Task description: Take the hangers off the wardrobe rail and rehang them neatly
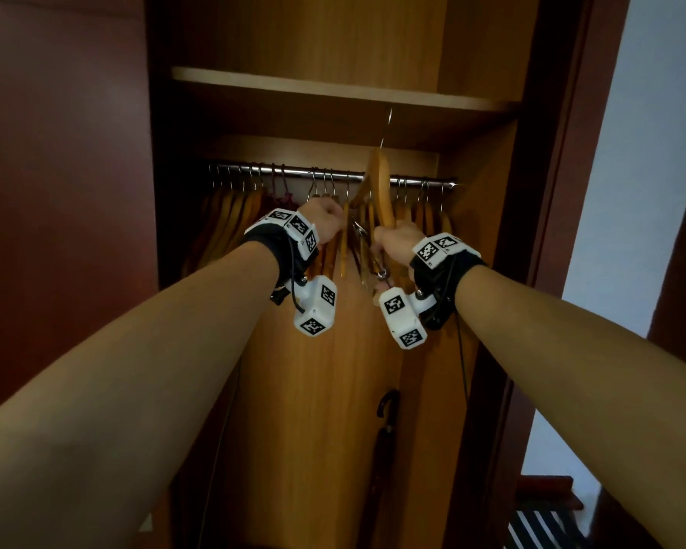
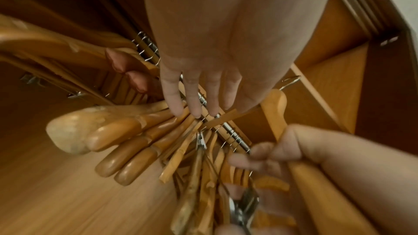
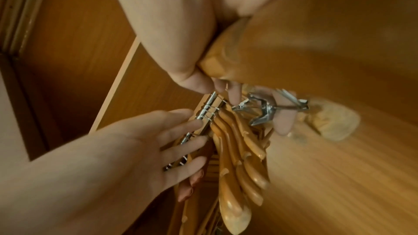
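- A wooden wardrobe point(image 1: 488, 215) stands open, a shelf point(image 1: 333, 87) across its upper part and a metal rail point(image 1: 294, 173) beneath, crowded with wooden hangers point(image 1: 230, 215) hooked on in bunches to left and right.
- Both bare forearms reach up and forward into the wardrobe, each wrist strapped with a black band carrying white marker-covered camera blocks.
- The right hand point(image 1: 397, 242) is raised just below the rail, fingers curled round one arm of a wooden hanger point(image 1: 381, 184) held up in front of the rail, its wire hook point(image 1: 387, 126) pointing upward above rail height and clear of it; the lower fingers also appear to hold a metal clip hanger point(image 3: 269, 108), though blur leaves that uncertain.
- The left hand point(image 1: 325, 223) is level with the hanging bunch; the wrist views show its fingers point(image 2: 192, 96) straight and spread, tips touching the hanger necks just beneath the rail, gripping nothing.
- A dark folded umbrella point(image 1: 385, 441) stands low inside the wardrobe.
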